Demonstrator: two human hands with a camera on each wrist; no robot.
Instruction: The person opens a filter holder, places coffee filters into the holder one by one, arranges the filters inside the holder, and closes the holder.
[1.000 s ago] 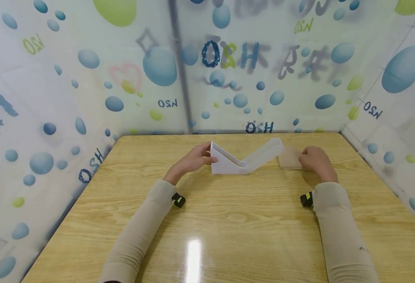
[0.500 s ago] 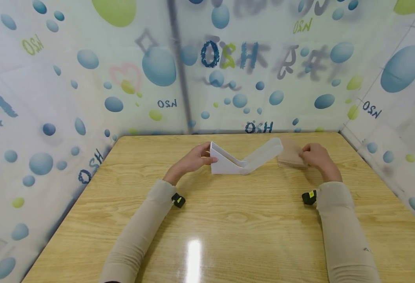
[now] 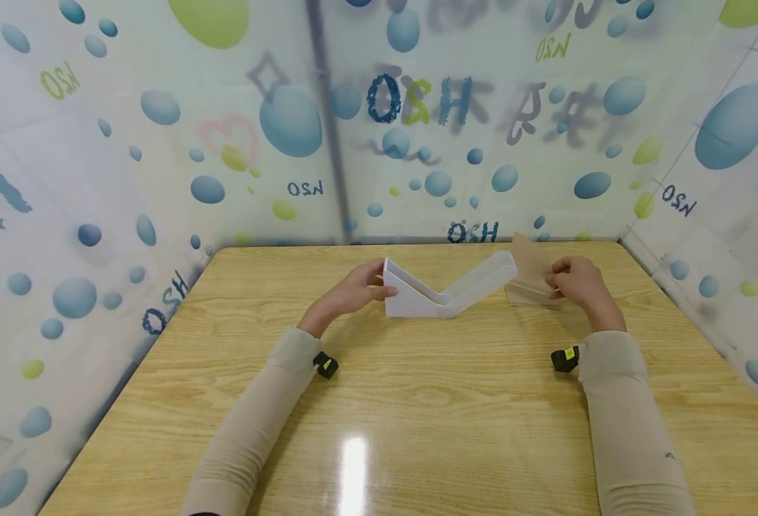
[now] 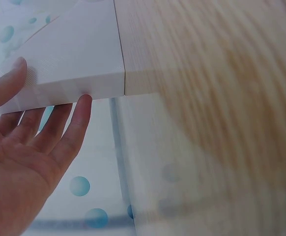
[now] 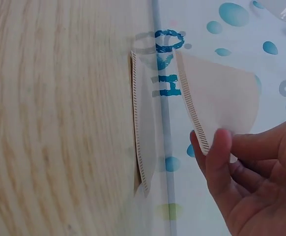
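Note:
A white filter holder (image 3: 414, 299) stands on the table with its long translucent lid (image 3: 482, 281) tilted up to the right. My left hand (image 3: 351, 289) grips its tall left end, the thumb on the near face and the fingers along the end wall (image 4: 91, 83). At the right, my right hand (image 3: 577, 279) pinches a tan cone coffee filter (image 5: 221, 93) by its crimped edge, between thumb and fingers. This filter is raised and tilted above more coffee filters (image 3: 526, 296) lying flat. The lid's end overlaps the held filter in the head view.
The wooden table (image 3: 417, 408) reaches back to a wall sheet (image 3: 404, 179) printed with blue and green dots. Each sleeve cuff carries a small black camera, one on the left wrist (image 3: 325, 365) and one on the right (image 3: 565, 359).
My right hand has shifted slightly right and lifted one coffee filter off the others, its far end rising. The left hand and the filter holder have stayed still.

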